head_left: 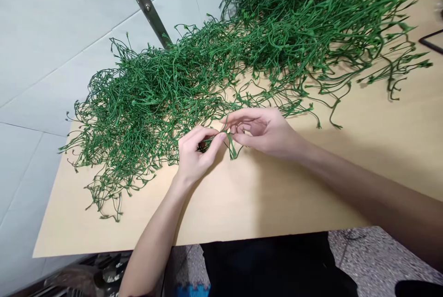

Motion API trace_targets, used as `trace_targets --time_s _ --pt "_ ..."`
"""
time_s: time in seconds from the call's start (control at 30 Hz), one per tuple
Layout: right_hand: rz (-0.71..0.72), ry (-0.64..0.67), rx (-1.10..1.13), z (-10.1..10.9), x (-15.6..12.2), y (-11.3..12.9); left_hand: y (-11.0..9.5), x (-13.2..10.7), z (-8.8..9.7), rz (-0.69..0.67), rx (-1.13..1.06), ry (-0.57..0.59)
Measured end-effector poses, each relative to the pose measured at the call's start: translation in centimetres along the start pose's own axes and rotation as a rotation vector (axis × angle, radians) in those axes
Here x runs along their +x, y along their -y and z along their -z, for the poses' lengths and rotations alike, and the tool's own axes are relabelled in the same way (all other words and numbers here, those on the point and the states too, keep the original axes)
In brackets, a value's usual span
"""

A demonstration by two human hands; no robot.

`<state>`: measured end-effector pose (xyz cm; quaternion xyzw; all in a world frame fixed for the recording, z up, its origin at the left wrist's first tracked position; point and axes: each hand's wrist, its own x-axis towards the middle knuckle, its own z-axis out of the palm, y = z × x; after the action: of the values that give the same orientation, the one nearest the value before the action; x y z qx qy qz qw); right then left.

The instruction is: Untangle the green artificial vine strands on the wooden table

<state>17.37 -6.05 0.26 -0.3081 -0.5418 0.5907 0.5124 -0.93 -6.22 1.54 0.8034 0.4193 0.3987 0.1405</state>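
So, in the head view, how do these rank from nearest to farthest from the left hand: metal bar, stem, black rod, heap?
1. Stem: pinched at the fingertips of the left hand.
2. Heap: just beyond the hand, to its left.
3. Metal bar: behind the heap, upper left.
4. Black rod: far right edge of the picture.

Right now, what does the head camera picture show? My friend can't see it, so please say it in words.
The left hand and the right hand pinch one thin green stem between their fingertips over a pale wooden table. Behind them a big tangled pile of the same green stems spreads across the table.
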Motion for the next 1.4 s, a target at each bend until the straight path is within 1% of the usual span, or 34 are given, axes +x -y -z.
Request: trace_targets --time_s 0.1,0.2,0.27,0.4,0.47,0.57,0.67,0.77,0.87,0.93,1.0,1.1,1.2,1.27,1.4 --pt "0.022 -0.036 -0.034 -0.2 -0.1 -0.2 -0.1 0.0 -0.1 0.022 0.005 0.004" --pt "0.094 -0.083 -0.151 -0.4 -0.2 -0.5 0.0 -0.1 -0.2 0.043 -0.026 0.018" --pt "0.138 -0.091 -0.242 -0.4 -0.2 -0.7 0.1 -0.2 -0.2 0.075 -0.067 0.03" --pt "0.177 -0.053 -0.321 -0.2 -0.3 -0.8 0.3 -0.4 -0.3 0.133 -0.147 0.054" --pt "0.208 -0.023 -0.358 -0.2 -0.3 -0.8 0.3 -0.3 -0.3 0.159 -0.192 0.039" --pt "0.294 0.03 -0.499 -0.2 -0.4 -0.6 0.3 -0.3 -0.2 0.22 -0.27 0.008" --pt "0.383 0.077 -0.638 -0.2 -0.4 -0.7 0.3 -0.3 -0.2 0.285 -0.334 0.009" --pt "0.473 0.079 -0.717 -0.1 -0.3 -1.1 0.1 -0.3 -0.2 0.336 -0.44 0.054" --pt "0.538 0.002 -0.743 0.0 -0.3 -1.2 -0.2 -0.1 0.0 0.381 -0.549 0.138" --pt "0.551 -0.041 -0.735 0.1 -0.2 -1.2 -0.3 0.0 0.1 0.406 -0.575 0.161" --pt "0.55 -0.047 -0.726 0.2 -0.2 -1.1 -0.3 0.0 0.2 0.43 -0.571 0.155" --pt "0.555 0.016 -0.736 0.3 -0.1 -1.2 -0.3 0.0 0.2 0.461 -0.569 0.144" --pt "0.538 0.064 -0.748 0.3 -0.2 -1.2 -0.3 0.0 0.2 0.459 -0.542 0.149" --pt "0.505 0.027 -0.74 0.1 -0.2 -1.2 -0.3 0.0 0.1 0.441 -0.511 0.153" --pt "0.454 -0.111 -0.656 -0.4 -0.3 -0.8 -0.3 0.0 0.2 0.415 -0.497 0.128"
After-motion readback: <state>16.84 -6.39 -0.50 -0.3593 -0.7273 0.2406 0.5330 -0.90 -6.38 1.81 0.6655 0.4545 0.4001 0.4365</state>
